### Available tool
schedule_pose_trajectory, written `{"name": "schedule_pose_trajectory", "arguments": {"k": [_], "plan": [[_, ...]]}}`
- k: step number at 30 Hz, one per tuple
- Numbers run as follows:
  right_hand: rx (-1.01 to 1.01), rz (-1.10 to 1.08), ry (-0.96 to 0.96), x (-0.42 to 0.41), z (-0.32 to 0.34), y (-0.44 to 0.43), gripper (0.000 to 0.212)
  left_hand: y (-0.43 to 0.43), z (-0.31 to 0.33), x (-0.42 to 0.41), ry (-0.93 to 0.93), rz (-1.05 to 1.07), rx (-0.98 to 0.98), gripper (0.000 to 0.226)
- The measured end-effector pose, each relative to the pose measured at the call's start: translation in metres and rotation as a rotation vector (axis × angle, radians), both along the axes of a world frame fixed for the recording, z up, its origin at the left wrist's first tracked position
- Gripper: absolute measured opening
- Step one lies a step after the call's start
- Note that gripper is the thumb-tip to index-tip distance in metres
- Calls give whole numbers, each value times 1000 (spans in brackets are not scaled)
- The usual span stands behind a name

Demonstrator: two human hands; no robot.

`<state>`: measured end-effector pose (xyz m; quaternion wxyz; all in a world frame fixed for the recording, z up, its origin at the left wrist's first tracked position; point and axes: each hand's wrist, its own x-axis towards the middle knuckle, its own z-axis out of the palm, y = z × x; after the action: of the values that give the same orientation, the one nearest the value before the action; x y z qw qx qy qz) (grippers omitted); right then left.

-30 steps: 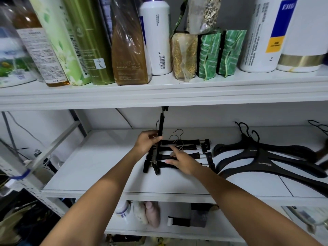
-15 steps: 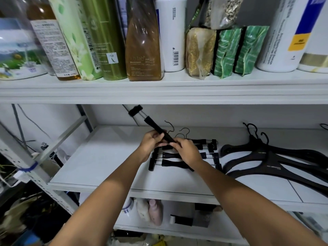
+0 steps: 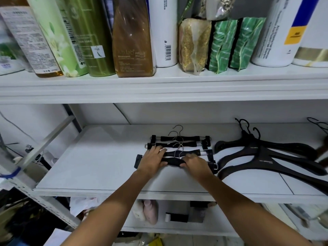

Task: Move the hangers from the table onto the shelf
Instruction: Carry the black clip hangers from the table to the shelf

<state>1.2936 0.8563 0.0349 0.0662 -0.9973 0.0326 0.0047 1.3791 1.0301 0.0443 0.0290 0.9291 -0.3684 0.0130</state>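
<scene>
Black clip hangers (image 3: 179, 148) with silver hooks, white shelf (image 3: 99, 162), green leaf-patterned packets (image 3: 236, 45).

Two bare forearms enter from the lower frame; no sleeves visible. Left hand (image 3: 154, 161) and right hand (image 3: 197, 165) are ungloved.

White metal shelving (image 3: 159, 89) against a white wall (image 3: 35, 121), evenly lit.

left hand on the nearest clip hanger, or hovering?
Touching. The head view shows the left hand lying flat on the nearest clip hanger, fingers over its black bar, no gap; the right hand grips its other side.
</scene>
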Motion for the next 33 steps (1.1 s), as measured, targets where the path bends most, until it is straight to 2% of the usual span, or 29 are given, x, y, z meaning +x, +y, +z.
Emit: {"name": "schedule_pose_trajectory", "arguments": {"k": [3, 6, 10, 15, 18, 19, 22, 25, 27, 28, 30, 31, 33], "plan": [[-35, 23, 43, -4, -11, 0, 43, 5, -25, 4, 111, -36, 174, 68], [-26, 11, 38, -6, -20, 1, 43, 5, -41, 6, 168, -29, 175, 63], [-24, -54, -81, -5, -33, 4, 49, -5, -43, 11, 204, -63, 224, 60], [-53, -90, 73, -2, -51, -5, 78, -13, -51, 10, 253, -26, 240, 59], [-46, -79, 121, -1, -59, -6, 120, -15, -53, 10, 218, -26, 272, 59], [-35, -90, 120, 2, -62, -6, 128, -17, -53, 10, 209, -20, 285, 59], [-37, -138, 69, 16, -61, -6, 131, -25, -52, 15, 249, 36, 293, 62], [-16, -153, 148, 27, -58, -11, 144, -32, -52, 23, 252, 62, 287, 65], [-9, -166, 167, 33, -52, -11, 142, -33, -51, 29, 244, 64, 280, 64], [5, -179, 179, 36, -52, -12, 133, -35, -51, 33, 243, 62, 275, 64], [-3, -196, 191, 42, -51, -12, 95, -37, -50, 39, 248, 53, 269, 63], [-13, -205, 209, 45, -51, -13, 83, -39, -49, 42, 252, 49, 273, 62], [-24, -216, 240, 51, -49, -14, 79, -42, -47, 46, 258, 48, 286, 63]]}}
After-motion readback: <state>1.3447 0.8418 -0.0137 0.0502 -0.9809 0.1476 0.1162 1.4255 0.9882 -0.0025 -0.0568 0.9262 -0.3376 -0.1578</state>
